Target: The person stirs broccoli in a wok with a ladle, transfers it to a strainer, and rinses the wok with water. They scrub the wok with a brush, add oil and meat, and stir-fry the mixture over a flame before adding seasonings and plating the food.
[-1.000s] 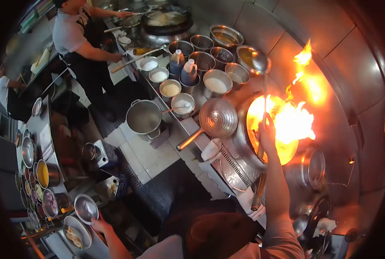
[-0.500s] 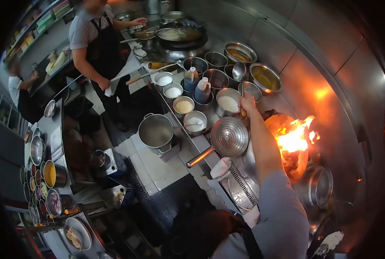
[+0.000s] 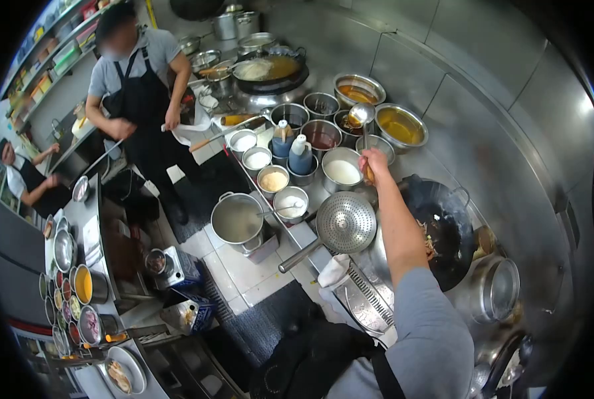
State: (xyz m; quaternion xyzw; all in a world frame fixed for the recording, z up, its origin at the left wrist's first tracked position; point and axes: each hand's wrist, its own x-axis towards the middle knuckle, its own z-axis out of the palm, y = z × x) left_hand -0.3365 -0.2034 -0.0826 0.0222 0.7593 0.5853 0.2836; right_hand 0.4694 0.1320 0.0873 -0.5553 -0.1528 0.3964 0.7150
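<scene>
My right hand point(image 3: 375, 163) is closed around the wooden handle of a ladle point(image 3: 361, 114). The ladle's bowl overlaps a pot of dark sauce point(image 3: 345, 124) and shows brownish liquid in it. Below the hand sits a pot of white liquid point(image 3: 341, 167). To the right of my forearm is a black wok point(image 3: 455, 229) with small food pieces and faint smoke. A perforated strainer point(image 3: 346, 222) rests left of the forearm. My left hand is out of view.
Squeeze bottles point(image 3: 301, 157) and small pots of white powder point(image 3: 256, 158) line the counter. Oil bowls point(image 3: 402, 126) stand behind. A large stockpot point(image 3: 237, 219) is at the left. A co-worker point(image 3: 141, 86) holding a cloth stands beyond, with another person point(image 3: 27, 176) further left.
The tall flames in the wok are gone, leaving its dark inside visible. The ladle now has brownish liquid in its bowl. The co-worker has turned and moved both arms.
</scene>
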